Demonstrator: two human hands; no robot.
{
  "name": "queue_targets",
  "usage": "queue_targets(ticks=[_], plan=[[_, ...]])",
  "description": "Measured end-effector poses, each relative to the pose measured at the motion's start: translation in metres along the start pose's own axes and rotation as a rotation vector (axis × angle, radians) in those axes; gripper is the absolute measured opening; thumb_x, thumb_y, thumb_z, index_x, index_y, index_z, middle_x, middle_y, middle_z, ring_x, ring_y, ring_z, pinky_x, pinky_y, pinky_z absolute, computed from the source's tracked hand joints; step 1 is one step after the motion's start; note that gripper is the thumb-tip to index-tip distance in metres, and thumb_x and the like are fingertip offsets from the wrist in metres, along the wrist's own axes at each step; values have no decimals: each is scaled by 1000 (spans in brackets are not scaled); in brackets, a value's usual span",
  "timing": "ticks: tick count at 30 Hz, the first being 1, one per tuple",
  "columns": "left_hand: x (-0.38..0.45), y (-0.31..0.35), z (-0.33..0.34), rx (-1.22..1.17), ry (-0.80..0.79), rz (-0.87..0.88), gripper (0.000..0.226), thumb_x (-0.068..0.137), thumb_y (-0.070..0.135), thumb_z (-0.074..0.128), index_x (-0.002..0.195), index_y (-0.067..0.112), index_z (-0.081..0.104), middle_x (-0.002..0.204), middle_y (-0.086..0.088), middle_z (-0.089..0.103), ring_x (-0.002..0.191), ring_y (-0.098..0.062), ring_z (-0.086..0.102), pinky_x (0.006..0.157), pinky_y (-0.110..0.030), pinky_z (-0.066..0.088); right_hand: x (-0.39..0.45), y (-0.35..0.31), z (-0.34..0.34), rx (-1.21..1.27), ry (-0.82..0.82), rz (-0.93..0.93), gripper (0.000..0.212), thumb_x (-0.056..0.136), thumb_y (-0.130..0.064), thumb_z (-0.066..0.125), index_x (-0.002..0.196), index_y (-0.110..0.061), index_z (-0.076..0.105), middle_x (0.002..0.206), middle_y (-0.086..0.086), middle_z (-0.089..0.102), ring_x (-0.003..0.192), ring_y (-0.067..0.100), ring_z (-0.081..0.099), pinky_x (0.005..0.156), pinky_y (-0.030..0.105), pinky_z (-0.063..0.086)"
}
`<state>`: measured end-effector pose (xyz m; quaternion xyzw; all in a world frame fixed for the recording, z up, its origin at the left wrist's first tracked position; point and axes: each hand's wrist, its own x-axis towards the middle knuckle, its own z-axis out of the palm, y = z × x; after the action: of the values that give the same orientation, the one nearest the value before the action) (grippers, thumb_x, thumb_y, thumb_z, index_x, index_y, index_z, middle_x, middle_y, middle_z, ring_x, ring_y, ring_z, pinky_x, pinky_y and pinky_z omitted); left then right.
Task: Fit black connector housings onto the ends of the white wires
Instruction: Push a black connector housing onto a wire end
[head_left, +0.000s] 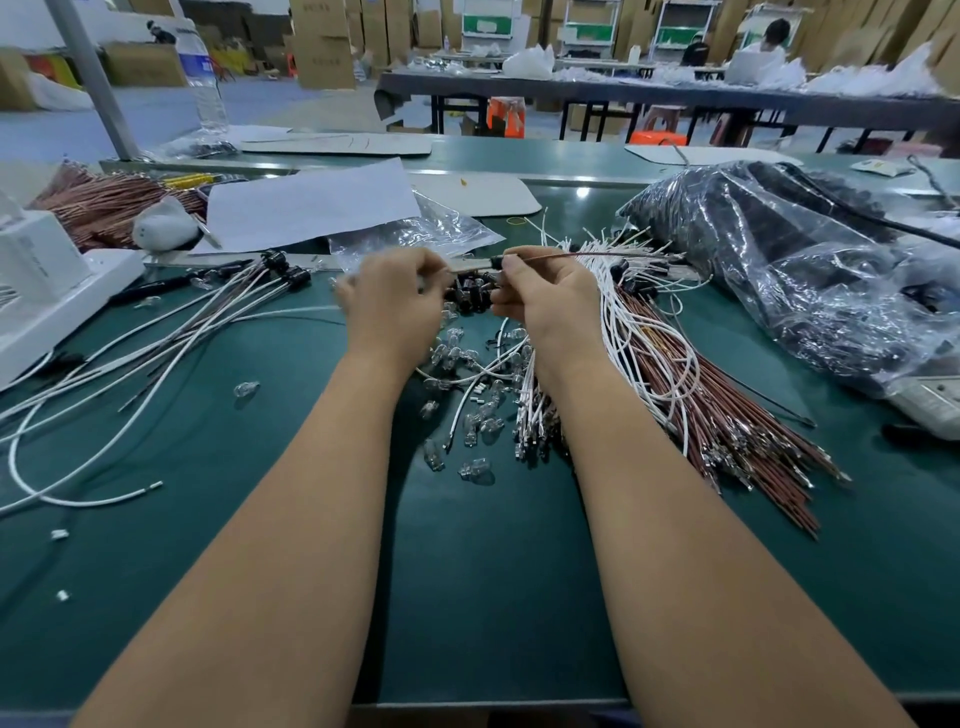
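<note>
— Where's the small black plastic connector housing (496, 262)?

— Pinched in the right hand (540, 299), above the pile of loose black housings (470, 296) on the green counter (493, 571).

— And the left hand (397, 296)?

— Fingers curled; what they grip, I cannot tell. A thin reddish-brown wire (550, 255) runs rightward from the housing, away from that pile.

Both forearms are bare to the frame edge; left hand (397, 299) and right hand (545, 299) wear nothing.
</note>
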<state>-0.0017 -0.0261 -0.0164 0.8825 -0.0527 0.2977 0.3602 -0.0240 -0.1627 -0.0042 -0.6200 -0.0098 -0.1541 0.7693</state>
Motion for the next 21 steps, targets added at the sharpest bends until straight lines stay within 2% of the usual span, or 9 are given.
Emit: queue_targets(ticks=[2, 5, 6, 8, 10, 12, 14, 17, 21], plan=[[4, -11, -8, 238, 158, -126, 11, 93, 27, 58, 96, 25, 67, 104, 5, 65, 108, -21, 47, 91, -40, 23, 1, -1, -3, 73, 42, 5, 5, 94, -6, 59, 91, -9, 60, 74, 6, 63, 57, 11, 60, 57, 24, 55], [5, -20, -14, 336, 207, -247, 21, 87, 15, 54, 102, 25, 63, 109, 3, 61, 113, -25, 40, 94, -46, 24, 1, -1, -4, 99, 28, 13, 4, 95, -7, 59, 92, -8, 60, 75, 8, 65, 58, 13, 62, 58, 25, 56], [4, -18, -13, 319, 215, -223, 30, 83, 9, 53, 107, 24, 61, 108, 4, 59, 114, -24, 40, 94, -45, 23, 1, -1, -4, 91, 14, 14, 3, 94, -6, 59, 92, -7, 61, 75, 8, 65, 58, 14, 62, 58, 25, 55], [2, -11, -11, 197, 207, -53, 43, 75, 3, 53, 114, 19, 57, 105, 7, 55, 113, -23, 41, 92, -39, 23, 0, 0, -2, 78, -12, 14, 2, 94, -5, 59, 93, -5, 61, 75, 9, 65, 58, 14, 63, 57, 25, 55], [0, 0, -8, 39, 103, 183, 45, 74, 1, 55, 117, 13, 58, 105, 3, 62, 109, -24, 49, 88, -31, 30, -1, 0, 0, 76, -37, 13, 3, 93, -3, 59, 93, -5, 62, 74, 9, 66, 58, 14, 64, 58, 25, 55], [-5, 12, -4, -69, -34, 298, 39, 78, 1, 58, 116, 10, 62, 100, -2, 68, 99, -23, 58, 84, -30, 43, -2, 0, 1, 91, -61, 7, 6, 93, 1, 58, 92, -3, 62, 73, 9, 67, 59, 15, 65, 58, 25, 56], [-7, 17, 0, -150, -82, 294, 33, 81, 2, 59, 113, 8, 65, 93, -6, 70, 88, -22, 63, 82, -31, 50, -3, 0, 3, 106, -72, 4, 7, 92, 3, 57, 92, -1, 62, 73, 11, 67, 60, 16, 66, 57, 26, 56], [-6, 15, -1, -226, -89, 225, 25, 86, 2, 59, 109, 7, 68, 85, -3, 71, 80, -16, 66, 79, -25, 52, -3, -1, 3, 68, -60, -2, 6, 92, 1, 59, 91, -4, 63, 72, 9, 66, 56, 11, 63, 55, 22, 53], [-3, 5, -2, -202, -75, 152, 13, 86, 5, 61, 95, 7, 70, 82, -5, 70, 70, -10, 60, 68, -16, 47, -3, -2, -1, 49, -33, -8, 7, 93, -2, 60, 90, -7, 63, 74, 8, 65, 58, 11, 61, 56, 22, 53]])
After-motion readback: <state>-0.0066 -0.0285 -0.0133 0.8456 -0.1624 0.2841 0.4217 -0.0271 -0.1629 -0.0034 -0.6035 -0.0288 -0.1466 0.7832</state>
